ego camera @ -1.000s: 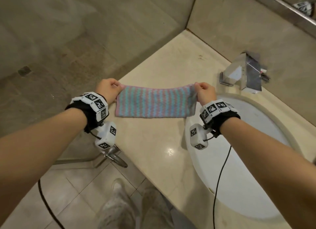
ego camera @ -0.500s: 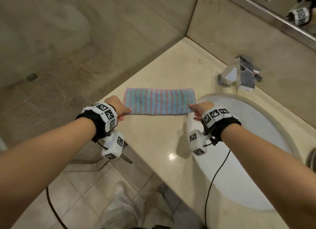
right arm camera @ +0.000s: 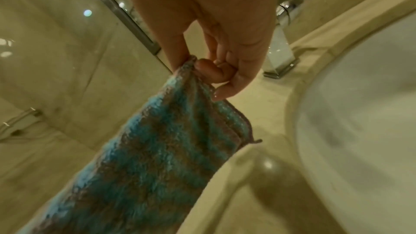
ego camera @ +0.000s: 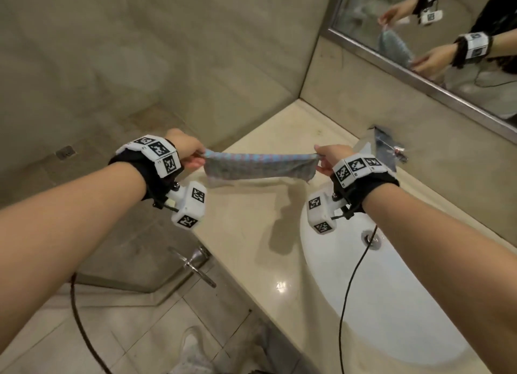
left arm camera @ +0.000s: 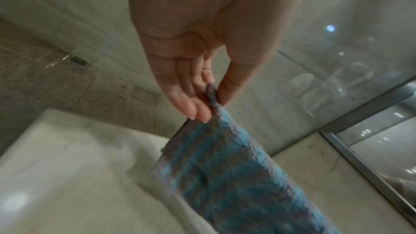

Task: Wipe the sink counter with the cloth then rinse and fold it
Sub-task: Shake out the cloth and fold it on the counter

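A blue and pink striped cloth hangs stretched in the air above the beige counter, folded into a narrow band. My left hand pinches its left end between thumb and fingertips. At the other end my right hand pinches the cloth with thumb against curled fingers. The cloth sags a little between the two hands, clear of the counter.
A white oval sink with a drain lies to the right, a chrome faucet behind it. A mirror runs along the back wall. Glass shower wall stands left of the counter. Cables hang from both wrists.
The cloth lay flat on the counter half a second ago; now both hands have lifted it by its ends and it hangs in the air. The head view has tilted up toward the mirror.
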A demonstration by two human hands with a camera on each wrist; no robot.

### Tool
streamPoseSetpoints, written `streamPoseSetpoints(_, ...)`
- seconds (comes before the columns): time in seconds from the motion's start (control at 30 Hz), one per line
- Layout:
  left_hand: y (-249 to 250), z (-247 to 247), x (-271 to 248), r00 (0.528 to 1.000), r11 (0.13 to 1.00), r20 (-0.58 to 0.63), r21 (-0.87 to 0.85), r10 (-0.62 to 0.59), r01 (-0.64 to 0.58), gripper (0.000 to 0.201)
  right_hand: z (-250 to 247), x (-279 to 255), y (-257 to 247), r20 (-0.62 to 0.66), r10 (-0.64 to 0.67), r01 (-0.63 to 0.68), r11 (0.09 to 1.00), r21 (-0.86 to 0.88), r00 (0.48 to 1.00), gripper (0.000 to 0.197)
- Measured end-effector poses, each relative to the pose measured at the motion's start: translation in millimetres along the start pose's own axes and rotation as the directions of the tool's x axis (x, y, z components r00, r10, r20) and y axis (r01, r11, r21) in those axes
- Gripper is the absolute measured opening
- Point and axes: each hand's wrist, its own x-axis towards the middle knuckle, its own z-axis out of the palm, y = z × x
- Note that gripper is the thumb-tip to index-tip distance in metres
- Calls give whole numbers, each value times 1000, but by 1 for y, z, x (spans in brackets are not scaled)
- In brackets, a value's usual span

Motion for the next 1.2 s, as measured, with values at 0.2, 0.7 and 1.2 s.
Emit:
streamPoseSetpoints(0.2, 19, -12, -14, 975, 971, -85, -102, 207, -215, 30, -2, -19, -33, -16, -193, 193, 966, 170, 981, 28)
streamPoseSetpoints(0.7, -110, 41, 5, 994, 904, 67, 415, 88, -108, 25, -6, -2, 102, 144, 228, -162, 915, -368, 963, 23)
streamPoseSetpoints(1.2, -87, 15, 3, 956, 869, 43, 404, 292, -284, 9, 70, -49, 33, 184, -134, 173, 960, -219, 974, 6)
